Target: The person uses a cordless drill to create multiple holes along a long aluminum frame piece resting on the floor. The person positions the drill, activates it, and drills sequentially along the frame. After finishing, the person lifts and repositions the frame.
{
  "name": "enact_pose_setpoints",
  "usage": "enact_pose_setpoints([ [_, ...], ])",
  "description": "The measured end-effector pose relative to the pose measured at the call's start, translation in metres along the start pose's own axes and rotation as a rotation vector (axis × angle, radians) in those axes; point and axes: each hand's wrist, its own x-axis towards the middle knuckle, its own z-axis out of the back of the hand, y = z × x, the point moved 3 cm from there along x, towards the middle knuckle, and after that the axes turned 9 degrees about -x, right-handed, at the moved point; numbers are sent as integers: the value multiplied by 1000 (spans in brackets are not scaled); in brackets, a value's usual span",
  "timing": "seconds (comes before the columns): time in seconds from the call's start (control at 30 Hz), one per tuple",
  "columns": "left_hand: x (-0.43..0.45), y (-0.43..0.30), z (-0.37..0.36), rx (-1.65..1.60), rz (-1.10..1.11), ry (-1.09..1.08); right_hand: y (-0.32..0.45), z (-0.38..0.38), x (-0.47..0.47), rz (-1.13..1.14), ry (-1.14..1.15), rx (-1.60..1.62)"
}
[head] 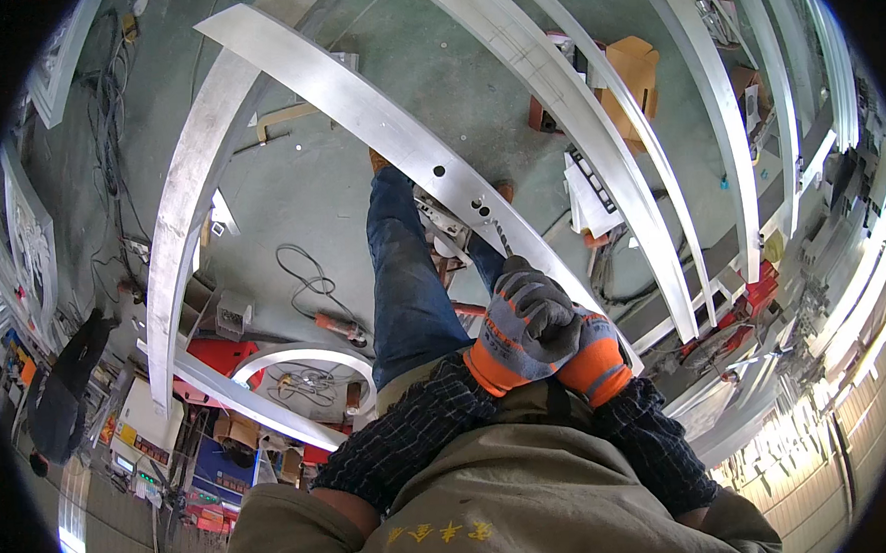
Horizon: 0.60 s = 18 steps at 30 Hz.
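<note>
Both hands wear grey gloves with orange cuffs and are together near my waist. My left hand (528, 321) lies over the front and top of a tool that is mostly hidden. My right hand (596, 349) is behind it, its fingers largely covered. A spiral twist drill bit (502, 236) sticks out past the gloves, its chuck partly seen. The bit lies over a long silver metal beam (374, 111), close to several round holes in its face; whether the tip touches the metal cannot be told. The beam runs diagonally from upper left to beneath my hands.
Curved-looking metal beams (553, 83) span the right; another (190, 184) crosses at left. Below are a corded power tool (337, 327), cables (108, 121), an open cardboard box (628, 79) and a white metal ring (312, 351). A person in dark clothes (66, 394) is at far left.
</note>
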Motion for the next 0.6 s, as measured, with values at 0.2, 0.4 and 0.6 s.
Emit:
enact_pose_setpoints([
  [0.2, -2, 5, -3, -23, -115, -70, 0, 4, 2, 4, -21, 85],
  [0.4, -4, 3, 3, -38, -62, -6, 16, 15, -1, -11, -55, -20],
  [0.6, 1, 3, 7, -56, -66, -70, 23, 26, 5, -33, -44, -313],
])
